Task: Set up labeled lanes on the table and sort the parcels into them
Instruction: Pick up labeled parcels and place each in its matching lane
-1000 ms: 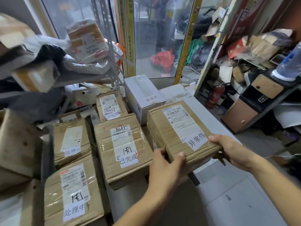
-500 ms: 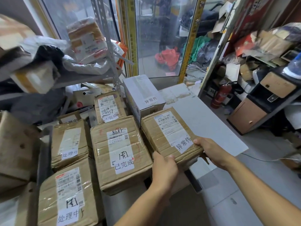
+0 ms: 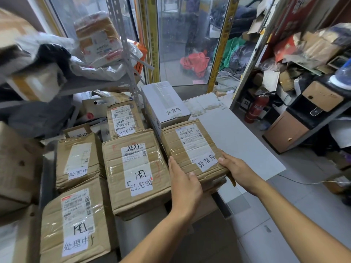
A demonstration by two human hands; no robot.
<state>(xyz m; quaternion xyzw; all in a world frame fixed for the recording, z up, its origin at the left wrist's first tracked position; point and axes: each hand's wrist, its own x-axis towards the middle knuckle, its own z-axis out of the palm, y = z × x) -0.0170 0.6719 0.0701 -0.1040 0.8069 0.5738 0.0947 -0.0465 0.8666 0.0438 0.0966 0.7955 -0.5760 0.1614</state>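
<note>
Head view: brown parcel [image 3: 191, 149] gripped between left hand [image 3: 185, 185], right hand [image 3: 237, 168].

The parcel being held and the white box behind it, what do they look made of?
The parcel: brown corrugated cardboard, seemingly; creased, matte, with glossy clear tape and a paper label. The white box: probably cardboard with a smooth white face, taped along the top. Both hands, left and right, grip the parcel's near edge.

1. Parcels [image 3: 135, 173]: brown cardboard under clear tape, white labels with black barcodes and black handwriting.
2. Rear box [image 3: 165, 103]: white.
3. Table [image 3: 237, 141]: pale grey.
4. Fire extinguisher [image 3: 255, 109]: red.
5. Door frame [image 3: 221, 46]: yellow with black markings.
</note>
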